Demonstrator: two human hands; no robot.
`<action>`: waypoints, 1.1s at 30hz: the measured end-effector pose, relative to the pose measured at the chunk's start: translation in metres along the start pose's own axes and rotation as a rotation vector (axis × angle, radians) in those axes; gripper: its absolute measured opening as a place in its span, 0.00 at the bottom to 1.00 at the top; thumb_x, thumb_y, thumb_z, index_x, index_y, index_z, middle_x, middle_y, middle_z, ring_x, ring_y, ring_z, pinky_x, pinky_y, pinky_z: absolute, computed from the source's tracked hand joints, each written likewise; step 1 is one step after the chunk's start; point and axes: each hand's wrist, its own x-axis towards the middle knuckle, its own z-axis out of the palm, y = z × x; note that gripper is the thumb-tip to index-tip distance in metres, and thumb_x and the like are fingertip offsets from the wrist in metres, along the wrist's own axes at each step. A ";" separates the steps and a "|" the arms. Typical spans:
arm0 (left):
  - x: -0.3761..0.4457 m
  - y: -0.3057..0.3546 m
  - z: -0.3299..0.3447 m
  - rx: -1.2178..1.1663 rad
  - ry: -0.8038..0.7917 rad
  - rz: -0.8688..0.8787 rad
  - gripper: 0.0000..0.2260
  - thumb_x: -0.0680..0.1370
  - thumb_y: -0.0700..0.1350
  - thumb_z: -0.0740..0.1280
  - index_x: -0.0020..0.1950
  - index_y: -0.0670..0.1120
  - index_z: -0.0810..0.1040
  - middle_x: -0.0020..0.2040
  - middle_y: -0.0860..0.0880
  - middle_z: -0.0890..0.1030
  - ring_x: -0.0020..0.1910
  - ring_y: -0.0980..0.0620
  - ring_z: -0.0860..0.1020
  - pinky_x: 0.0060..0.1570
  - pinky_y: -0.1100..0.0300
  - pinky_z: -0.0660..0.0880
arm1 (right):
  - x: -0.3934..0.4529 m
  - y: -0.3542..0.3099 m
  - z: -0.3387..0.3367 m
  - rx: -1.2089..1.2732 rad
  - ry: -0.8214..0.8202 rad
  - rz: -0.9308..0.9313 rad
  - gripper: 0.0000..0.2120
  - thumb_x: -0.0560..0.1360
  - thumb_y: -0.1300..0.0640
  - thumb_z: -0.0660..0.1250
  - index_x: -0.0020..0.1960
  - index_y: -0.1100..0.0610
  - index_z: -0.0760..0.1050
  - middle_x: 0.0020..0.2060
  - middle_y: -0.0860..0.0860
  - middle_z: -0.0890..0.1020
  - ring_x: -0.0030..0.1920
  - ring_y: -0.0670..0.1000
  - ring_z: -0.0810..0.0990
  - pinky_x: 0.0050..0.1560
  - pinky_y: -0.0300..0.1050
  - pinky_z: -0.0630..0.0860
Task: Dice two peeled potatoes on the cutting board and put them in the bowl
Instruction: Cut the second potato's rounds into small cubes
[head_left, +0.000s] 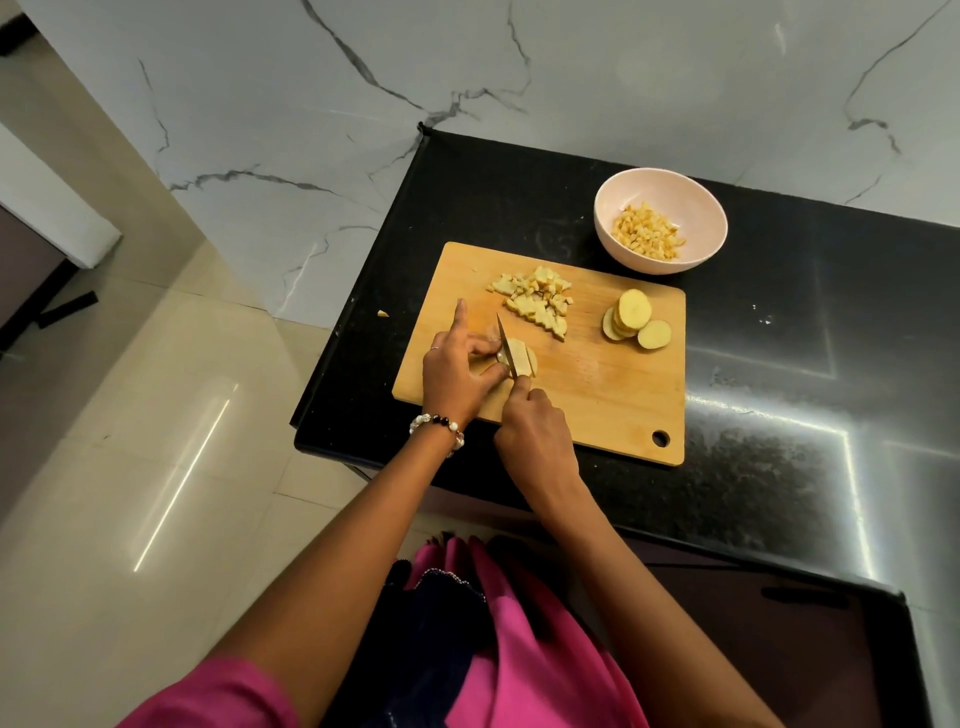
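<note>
A wooden cutting board (597, 384) lies on the black counter. My left hand (457, 371) pinches a stack of potato slices (522, 358) at the board's left side, index finger raised. My right hand (537, 441) grips a small knife (506, 345) whose blade stands in those slices. A heap of diced potato (537, 301) lies at the board's far side. Round potato slices (634, 322) lean together at the board's right. A pale bowl (613, 208) behind the board holds diced potato (647, 234).
The black counter (779, 338) stretches to the right and toward me. One stray potato bit (383, 313) lies on the counter left of the board, near the counter's left edge. A marble wall rises behind; tiled floor lies to the left.
</note>
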 end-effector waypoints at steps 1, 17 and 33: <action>0.000 0.001 0.001 -0.001 0.003 -0.008 0.43 0.69 0.45 0.76 0.76 0.39 0.55 0.48 0.51 0.84 0.57 0.51 0.74 0.54 0.71 0.61 | -0.002 0.001 -0.001 -0.008 -0.008 0.001 0.21 0.77 0.68 0.52 0.70 0.69 0.60 0.51 0.64 0.76 0.43 0.64 0.77 0.37 0.47 0.64; -0.010 0.025 0.008 0.102 0.100 -0.135 0.22 0.75 0.38 0.68 0.69 0.42 0.71 0.56 0.46 0.79 0.57 0.45 0.71 0.56 0.64 0.64 | -0.018 0.030 -0.043 0.290 0.006 0.186 0.10 0.77 0.63 0.58 0.55 0.63 0.73 0.42 0.59 0.81 0.39 0.59 0.77 0.34 0.45 0.66; 0.014 0.038 0.018 0.291 -0.156 -0.119 0.27 0.71 0.47 0.72 0.68 0.44 0.69 0.61 0.44 0.72 0.61 0.44 0.69 0.58 0.56 0.67 | -0.013 0.050 -0.030 0.330 0.086 0.147 0.15 0.79 0.60 0.57 0.63 0.63 0.73 0.39 0.59 0.81 0.37 0.59 0.78 0.36 0.53 0.74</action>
